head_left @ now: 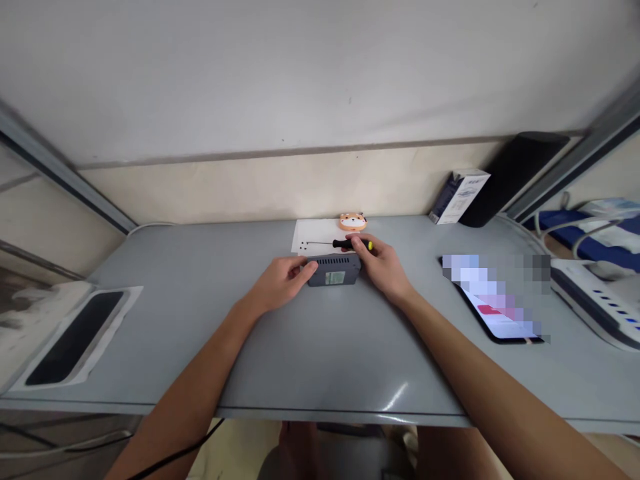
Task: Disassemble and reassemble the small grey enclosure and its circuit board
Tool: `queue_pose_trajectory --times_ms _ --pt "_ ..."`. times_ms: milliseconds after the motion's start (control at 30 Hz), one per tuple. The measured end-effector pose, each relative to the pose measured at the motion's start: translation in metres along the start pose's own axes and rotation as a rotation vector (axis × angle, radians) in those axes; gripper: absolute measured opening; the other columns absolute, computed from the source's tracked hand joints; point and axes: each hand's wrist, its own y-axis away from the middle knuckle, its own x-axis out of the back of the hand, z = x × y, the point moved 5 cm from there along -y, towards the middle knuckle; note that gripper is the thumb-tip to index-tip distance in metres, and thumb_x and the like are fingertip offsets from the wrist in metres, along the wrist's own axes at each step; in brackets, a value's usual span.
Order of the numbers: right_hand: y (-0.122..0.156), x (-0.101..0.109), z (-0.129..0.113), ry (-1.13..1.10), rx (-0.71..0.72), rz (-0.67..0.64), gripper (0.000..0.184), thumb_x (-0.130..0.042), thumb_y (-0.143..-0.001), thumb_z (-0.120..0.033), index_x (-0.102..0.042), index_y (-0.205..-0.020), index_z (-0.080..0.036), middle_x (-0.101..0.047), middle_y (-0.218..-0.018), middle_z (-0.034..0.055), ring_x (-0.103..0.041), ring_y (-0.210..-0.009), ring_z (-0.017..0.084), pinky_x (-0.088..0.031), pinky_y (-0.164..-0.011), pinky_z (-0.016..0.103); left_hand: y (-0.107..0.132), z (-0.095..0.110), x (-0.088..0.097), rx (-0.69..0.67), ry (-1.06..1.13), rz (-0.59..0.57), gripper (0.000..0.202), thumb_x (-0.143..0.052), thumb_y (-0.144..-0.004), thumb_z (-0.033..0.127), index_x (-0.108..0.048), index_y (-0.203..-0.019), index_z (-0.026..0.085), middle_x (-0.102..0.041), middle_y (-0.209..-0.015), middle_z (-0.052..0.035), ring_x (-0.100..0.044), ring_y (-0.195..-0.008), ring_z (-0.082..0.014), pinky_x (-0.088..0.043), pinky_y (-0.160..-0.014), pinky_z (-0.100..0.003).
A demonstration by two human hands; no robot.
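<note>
A small dark grey box (334, 270) with vent slots and a green label lies in the middle of the grey table (310, 347). My left hand (283, 281) curls round its left end. My right hand (383, 265) rests against its right end with fingers closed round the black and yellow handle of a screwdriver (350, 245). The thin shaft points left over a white sheet of paper (315, 235) that carries a few tiny dark screws.
An orange animal-shaped item (353, 221) sits behind the paper. A phone (500, 300) lies at right, with a white power strip (595, 300) beyond it. A white and blue carton (457, 195) and a black speaker (510, 175) stand at back right. A black slab on white wrap (75, 340) lies left.
</note>
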Motion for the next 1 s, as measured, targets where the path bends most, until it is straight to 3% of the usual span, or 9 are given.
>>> queue_pose_trajectory --times_ms 133,233,367,500,633,767,1000 --pt "0.002 0.005 -0.004 0.026 -0.025 0.060 0.058 -0.059 -0.088 -0.074 -0.076 -0.110 -0.023 -0.079 -0.089 0.0054 -0.061 -0.073 0.019 -0.047 -0.069 0.032 0.000 0.000 0.002 -0.001 -0.010 0.023 0.047 -0.046 -0.099 0.056 -0.041 -0.068 0.021 -0.039 -0.066 0.0018 -0.038 -0.064 -0.0144 -0.032 -0.060 -0.028" --pt "0.001 0.010 -0.003 -0.077 -0.060 0.102 0.050 -0.059 -0.090 -0.068 -0.076 -0.105 -0.024 -0.079 -0.089 0.0047 -0.054 -0.068 0.017 -0.044 -0.067 0.031 0.001 -0.002 0.004 -0.015 0.003 0.042 0.048 -0.044 -0.101 0.056 -0.046 -0.069 0.021 -0.041 -0.067 0.0015 -0.039 -0.064 -0.0150 -0.032 -0.061 -0.029" --pt "-0.003 0.015 0.000 -0.277 -0.050 0.129 0.034 -0.060 -0.089 -0.055 -0.073 -0.092 -0.023 -0.073 -0.077 0.0036 -0.051 -0.065 0.017 -0.041 -0.063 0.032 0.000 -0.008 0.011 0.018 0.065 0.167 0.047 -0.035 -0.105 0.050 -0.067 -0.089 0.020 -0.059 -0.075 -0.0013 -0.044 -0.064 -0.0155 -0.036 -0.063 -0.030" --pt "-0.005 0.018 0.002 -0.297 -0.036 0.132 0.028 -0.059 -0.083 -0.051 -0.065 -0.080 -0.024 -0.069 -0.076 0.0050 -0.059 -0.067 0.020 -0.041 -0.062 0.035 0.001 -0.008 0.018 0.017 0.081 0.299 0.041 -0.039 -0.105 0.046 -0.069 -0.096 0.020 -0.069 -0.089 -0.0040 -0.048 -0.067 -0.0151 -0.040 -0.065 -0.029" --pt "-0.004 0.017 0.000 -0.268 -0.038 0.111 0.028 -0.057 -0.080 -0.052 -0.060 -0.076 -0.024 -0.069 -0.085 0.0075 -0.066 -0.072 0.023 -0.043 -0.062 0.037 0.004 -0.002 0.020 -0.082 0.025 0.352 0.031 -0.044 -0.103 0.041 -0.067 -0.098 0.020 -0.070 -0.091 -0.0055 -0.057 -0.077 -0.0177 -0.047 -0.072 -0.030" --pt "-0.003 0.016 -0.003 -0.273 -0.047 0.090 0.027 -0.058 -0.078 -0.051 -0.060 -0.075 -0.025 -0.066 -0.083 0.0068 -0.064 -0.072 0.023 -0.041 -0.064 0.038 0.007 0.001 0.018 -0.192 -0.060 0.351 0.020 -0.049 -0.100 0.035 -0.064 -0.101 0.022 -0.067 -0.092 -0.0046 -0.052 -0.071 -0.0164 -0.048 -0.070 -0.030" --pt "-0.003 0.016 0.000 -0.442 -0.054 0.131 0.020 -0.067 -0.075 -0.042 -0.067 -0.068 -0.023 -0.064 -0.072 0.0030 -0.055 -0.061 0.017 -0.034 -0.060 0.034 0.012 0.009 0.011 -0.555 -0.115 0.404 0.008 -0.057 -0.097 0.021 -0.062 -0.104 0.022 -0.065 -0.097 -0.0038 -0.045 -0.065 -0.0131 -0.046 -0.065 -0.029"
